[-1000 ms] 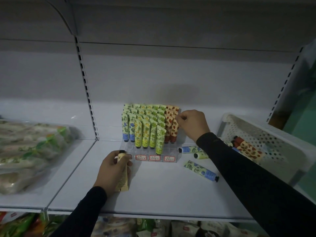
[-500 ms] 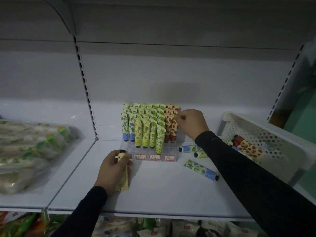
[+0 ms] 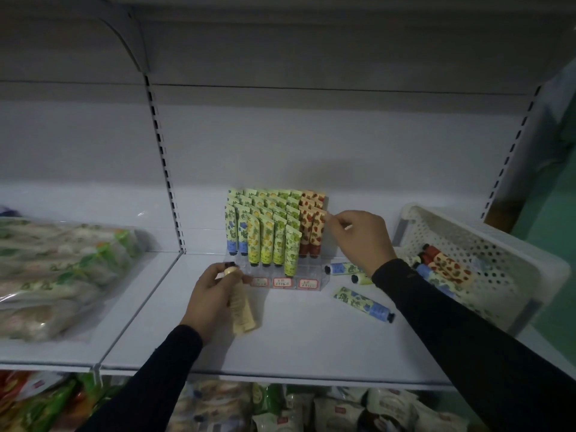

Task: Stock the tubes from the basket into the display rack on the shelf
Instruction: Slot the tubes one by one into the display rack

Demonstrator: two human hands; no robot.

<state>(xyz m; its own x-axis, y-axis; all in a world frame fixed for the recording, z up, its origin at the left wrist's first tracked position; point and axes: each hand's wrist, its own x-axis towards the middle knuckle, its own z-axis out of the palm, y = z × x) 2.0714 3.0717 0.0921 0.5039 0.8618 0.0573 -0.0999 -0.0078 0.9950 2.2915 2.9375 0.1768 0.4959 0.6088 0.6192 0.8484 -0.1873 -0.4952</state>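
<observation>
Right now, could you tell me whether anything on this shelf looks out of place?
Yes: three tubes lie loose on the shelf right of the display rack instead of standing in it: a blue-capped tube, another and a pale one partly hidden behind the right hand.

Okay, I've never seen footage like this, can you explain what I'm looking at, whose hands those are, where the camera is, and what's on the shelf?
There is no machine here. The camera sits on a person's head, looking forward and down, so the two arms in dark sleeves are that person's own. They are stocking a white shop shelf. In the middle stands a clear display rack filled with upright patterned tubes. The left hand holds a pale yellow tube near the rack's front left corner. The right hand pinches the top of an orange tube on the rack's right side. Three loose tubes, one a blue-capped tube, lie flat beside the rack. At the right, a white perforated basket holds more tubes. Bagged goods lie at left.
</observation>
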